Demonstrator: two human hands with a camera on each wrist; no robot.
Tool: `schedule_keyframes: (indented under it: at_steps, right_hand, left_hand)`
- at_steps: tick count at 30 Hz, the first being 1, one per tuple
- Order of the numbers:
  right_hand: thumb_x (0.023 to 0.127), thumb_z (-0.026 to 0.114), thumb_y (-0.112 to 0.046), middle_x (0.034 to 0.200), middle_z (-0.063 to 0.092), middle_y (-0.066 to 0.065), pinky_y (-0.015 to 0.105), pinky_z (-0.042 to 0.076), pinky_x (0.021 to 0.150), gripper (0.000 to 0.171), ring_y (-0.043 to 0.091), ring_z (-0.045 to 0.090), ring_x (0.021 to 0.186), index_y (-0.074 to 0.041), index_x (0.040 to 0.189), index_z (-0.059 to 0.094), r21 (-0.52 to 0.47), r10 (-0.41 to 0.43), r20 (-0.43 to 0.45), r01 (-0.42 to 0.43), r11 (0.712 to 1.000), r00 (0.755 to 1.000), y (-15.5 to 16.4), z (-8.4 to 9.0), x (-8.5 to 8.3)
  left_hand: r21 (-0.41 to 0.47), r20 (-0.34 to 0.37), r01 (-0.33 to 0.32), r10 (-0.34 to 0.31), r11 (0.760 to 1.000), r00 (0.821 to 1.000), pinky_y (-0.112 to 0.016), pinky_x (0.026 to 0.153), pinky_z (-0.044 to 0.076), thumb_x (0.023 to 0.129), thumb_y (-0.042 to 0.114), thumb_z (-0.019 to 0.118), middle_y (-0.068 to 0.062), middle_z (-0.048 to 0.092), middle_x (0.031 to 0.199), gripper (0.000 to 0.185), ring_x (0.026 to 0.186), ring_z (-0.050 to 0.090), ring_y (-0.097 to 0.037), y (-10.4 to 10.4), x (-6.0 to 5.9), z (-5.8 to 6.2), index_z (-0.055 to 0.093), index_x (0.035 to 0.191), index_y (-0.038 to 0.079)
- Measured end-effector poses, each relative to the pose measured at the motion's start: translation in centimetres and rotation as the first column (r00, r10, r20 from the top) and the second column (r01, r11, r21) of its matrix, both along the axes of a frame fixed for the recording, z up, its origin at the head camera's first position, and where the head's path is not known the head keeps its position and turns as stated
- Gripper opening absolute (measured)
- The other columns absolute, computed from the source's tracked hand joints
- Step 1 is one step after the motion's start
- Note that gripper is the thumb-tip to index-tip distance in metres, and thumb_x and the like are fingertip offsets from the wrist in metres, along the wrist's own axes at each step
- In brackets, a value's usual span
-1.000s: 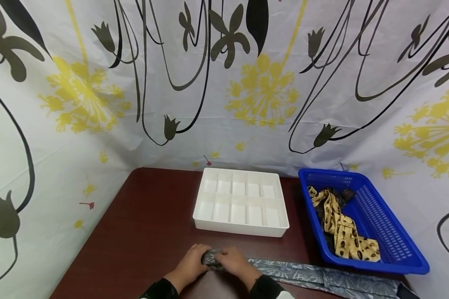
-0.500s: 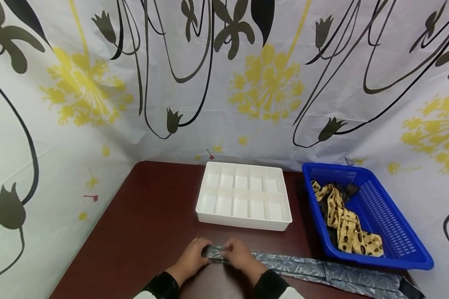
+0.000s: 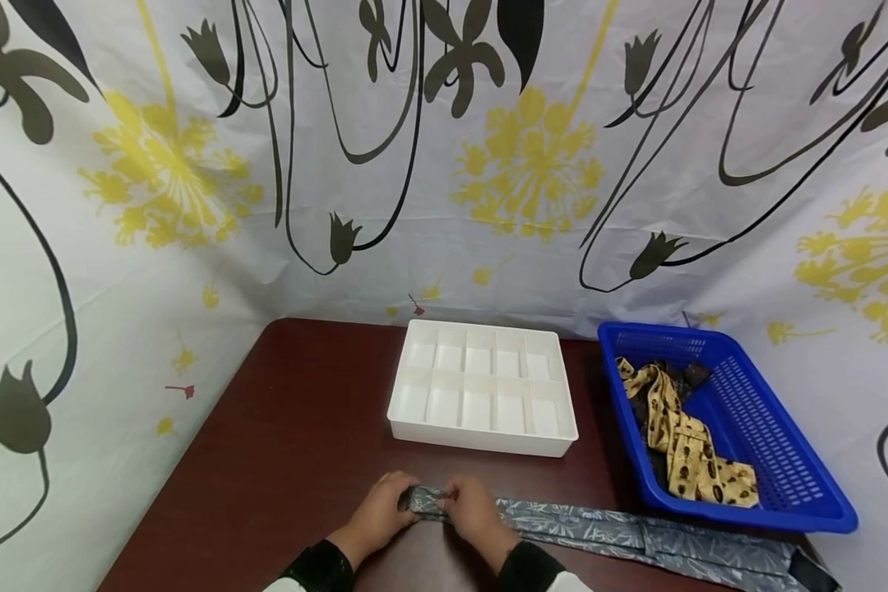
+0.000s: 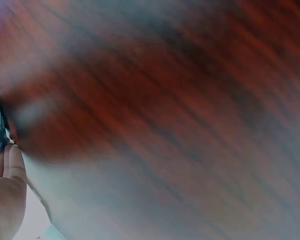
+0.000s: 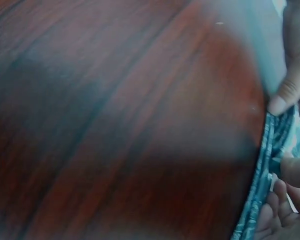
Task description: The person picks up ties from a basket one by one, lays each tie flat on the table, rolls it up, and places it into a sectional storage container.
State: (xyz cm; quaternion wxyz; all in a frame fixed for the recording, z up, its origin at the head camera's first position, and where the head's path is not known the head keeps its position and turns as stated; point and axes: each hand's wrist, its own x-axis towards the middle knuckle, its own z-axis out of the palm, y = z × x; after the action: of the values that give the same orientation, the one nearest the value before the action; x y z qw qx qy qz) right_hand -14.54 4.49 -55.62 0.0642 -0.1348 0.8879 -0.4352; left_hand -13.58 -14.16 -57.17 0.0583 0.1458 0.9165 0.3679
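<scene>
You have a white divided tray point(image 3: 483, 399) on the dark red-brown table point(image 3: 289, 444), sitting at about 12 o'clock from the table's near edge. At 2 o'clock stands a blue slotted basket point(image 3: 770, 444), just beside the tray, with a tan patterned tie point(image 3: 682, 448) lying over darker cloth inside. Behind both hangs a white curtain point(image 3: 444, 164) printed with yellow and black flowers.

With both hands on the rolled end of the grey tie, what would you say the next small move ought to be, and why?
Probably one more turn of the roll toward the right. Both the left hand and right hand pinch the rolled end of the grey tie, and most of its length lies flat and unrolled on the table.
</scene>
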Motion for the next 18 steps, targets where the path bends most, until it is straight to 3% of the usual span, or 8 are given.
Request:
schedule_keyframes:
  at_steps: [3,6,8,12,15,18]
  right_hand:
    - [0.076,0.075,-0.004,0.083,0.06,0.004,0.032,0.05,0.065,0.021,0.019,0.057,0.075,-0.001,0.093,0.063,0.139,0.016,-0.142,0.004,0.99,0.99,-0.3,-0.1,0.3]
    - [0.074,0.076,-0.004,0.089,0.058,0.002,0.033,0.051,0.073,0.028,0.02,0.057,0.084,-0.004,0.1,0.065,0.29,0.085,-0.281,0.0,0.957,0.956,-0.6,-0.2,0.4]
    - [0.075,0.074,-0.001,0.087,0.056,-0.001,0.03,0.052,0.07,0.025,0.017,0.057,0.083,-0.007,0.098,0.066,0.357,0.139,-0.322,-0.015,0.934,0.936,-0.7,0.0,0.5]
    - [0.076,0.067,0.002,0.085,0.054,-0.001,0.028,0.051,0.066,0.025,0.014,0.057,0.08,-0.008,0.099,0.067,0.431,0.23,-0.309,-0.08,0.899,0.923,-0.8,0.4,0.5]
    - [0.073,0.07,-0.002,0.088,0.057,0.001,0.031,0.053,0.072,0.031,0.016,0.059,0.083,-0.006,0.103,0.068,0.421,0.248,-0.263,-0.121,0.899,0.932,-0.8,0.5,0.4]
    - [0.069,0.077,-0.01,0.092,0.059,0.002,0.034,0.052,0.077,0.04,0.017,0.06,0.087,-0.005,0.107,0.067,0.368,0.234,-0.206,-0.147,0.918,0.95,-0.7,0.4,0.1]
  left_hand:
    - [0.017,0.019,0.006,-0.006,1.0,1.0,-0.034,0.081,0.051,0.076,0.005,0.079,-0.004,0.062,0.108,0.038,0.1,0.059,-0.022,0.1,0.1,0.3,0.065,0.111,0.004]
    - [0.025,0.023,0.021,-0.022,0.999,0.999,-0.03,0.077,0.051,0.076,0.004,0.077,-0.002,0.061,0.105,0.034,0.095,0.059,-0.018,0.3,0.2,0.7,0.065,0.108,0.004]
    - [0.016,0.017,0.032,-0.032,0.999,0.999,-0.03,0.077,0.051,0.077,0.003,0.076,-0.001,0.06,0.104,0.032,0.095,0.059,-0.017,0.5,0.2,1.0,0.065,0.107,0.005]
    - [-0.034,-0.013,0.041,-0.042,0.999,0.999,-0.034,0.081,0.051,0.075,0.001,0.076,0.0,0.061,0.102,0.031,0.097,0.059,-0.019,1.0,0.0,1.7,0.066,0.104,0.007]
    - [-0.078,-0.039,0.04,-0.043,0.996,0.998,-0.035,0.081,0.051,0.074,0.0,0.077,0.0,0.061,0.1,0.031,0.097,0.059,-0.02,1.3,-0.1,2.1,0.066,0.102,0.007]
    - [-0.1,-0.061,0.031,-0.038,0.995,0.997,-0.034,0.081,0.051,0.073,-0.001,0.077,-0.001,0.061,0.099,0.031,0.096,0.06,-0.02,1.6,-0.1,2.5,0.066,0.101,0.007]
